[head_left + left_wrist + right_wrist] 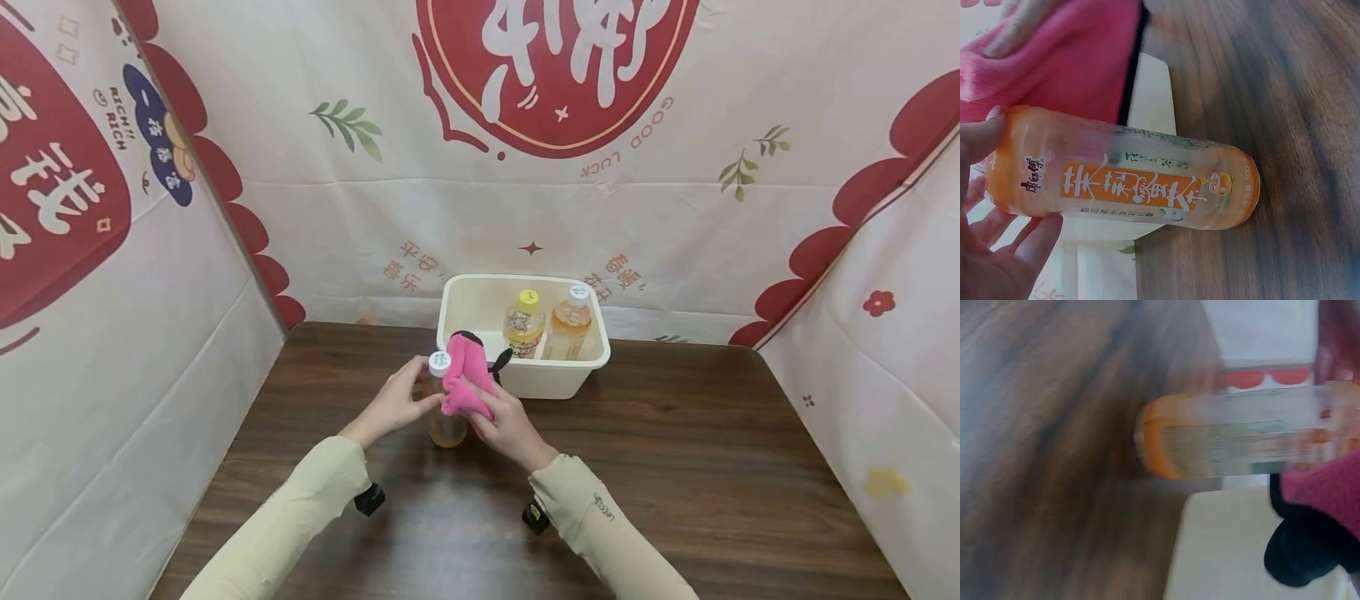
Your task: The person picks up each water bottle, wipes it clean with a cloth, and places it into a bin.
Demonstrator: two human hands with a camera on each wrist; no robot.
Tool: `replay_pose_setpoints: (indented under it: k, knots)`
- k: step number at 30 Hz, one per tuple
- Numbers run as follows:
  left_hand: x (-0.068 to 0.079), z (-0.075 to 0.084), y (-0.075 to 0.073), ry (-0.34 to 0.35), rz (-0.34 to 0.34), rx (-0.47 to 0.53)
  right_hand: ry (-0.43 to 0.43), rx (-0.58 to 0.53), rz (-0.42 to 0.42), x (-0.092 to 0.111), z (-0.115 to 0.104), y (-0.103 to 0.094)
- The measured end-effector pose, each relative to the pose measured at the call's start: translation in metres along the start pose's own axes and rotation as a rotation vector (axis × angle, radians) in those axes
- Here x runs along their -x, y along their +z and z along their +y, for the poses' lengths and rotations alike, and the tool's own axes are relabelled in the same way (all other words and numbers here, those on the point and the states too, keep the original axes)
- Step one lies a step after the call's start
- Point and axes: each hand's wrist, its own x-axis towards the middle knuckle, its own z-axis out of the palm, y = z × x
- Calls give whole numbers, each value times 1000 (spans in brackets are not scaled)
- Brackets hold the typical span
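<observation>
My left hand [393, 403] grips a tea bottle [448, 432] around its upper part, with fingers and thumb on either side. Upright, with a white cap, the bottle wears an orange label, clearest in the left wrist view [1141, 187]. Whether its base touches the table cannot be told. A pink cloth [468, 367] with black edging is held in my right hand [519, 429], bunched beside the bottle's upper right side. In the right wrist view the cloth [1329, 490] lies along the bottle [1235, 440], and that picture is blurred.
Behind the hands stands a cream plastic bin [543, 381] holding a yellow-capped bottle [524, 325] and a white-capped bottle of amber drink [569, 327]. The brown wooden table [675, 467] is bordered by printed white cloth walls [525, 208] at the back and sides.
</observation>
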Motion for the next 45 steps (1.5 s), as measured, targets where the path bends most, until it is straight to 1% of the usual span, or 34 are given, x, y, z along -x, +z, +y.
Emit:
replay_pose_setpoints:
  k: [4,6,7,9,13,16,18,22,25,27,30,32,35,38,42,45]
  knots:
    - [3,2,0,19,-7,4,47,-36,31,13,7,10]
    - [4,3,0,29,-7,10,73,-52,31,22,11,15]
    - [5,2,0,29,-4,6,83,-61,21,27,13,17]
    - [6,2,-1,30,-1,-3,93,-46,-10,39,19,23]
    - [7,3,-2,35,-2,-9,120,0,-92,61,30,34]
    - [6,4,-1,41,-5,-10,153,46,-150,73,37,38]
    - [6,3,-1,41,-7,-15,169,87,-194,77,40,39]
    - [4,1,-2,37,-15,-9,158,167,-275,80,46,38]
    - [2,-1,-2,30,-16,2,139,181,-287,80,48,38]
    - [2,-1,-1,22,-12,0,133,173,-275,79,47,36]
    - [1,-2,-1,17,-12,-2,124,130,-221,73,41,29]
    - [1,-2,-1,18,-5,-3,109,98,-166,64,34,23]
    - [1,-2,-2,13,0,7,58,55,-82,43,19,10]
    - [1,-2,-2,10,3,19,-4,46,-32,16,3,-3]
    - [1,-3,-3,11,-20,38,-33,72,-30,-14,-10,-15]
    - [1,-3,-4,8,-31,49,-22,83,-37,-24,-11,-15]
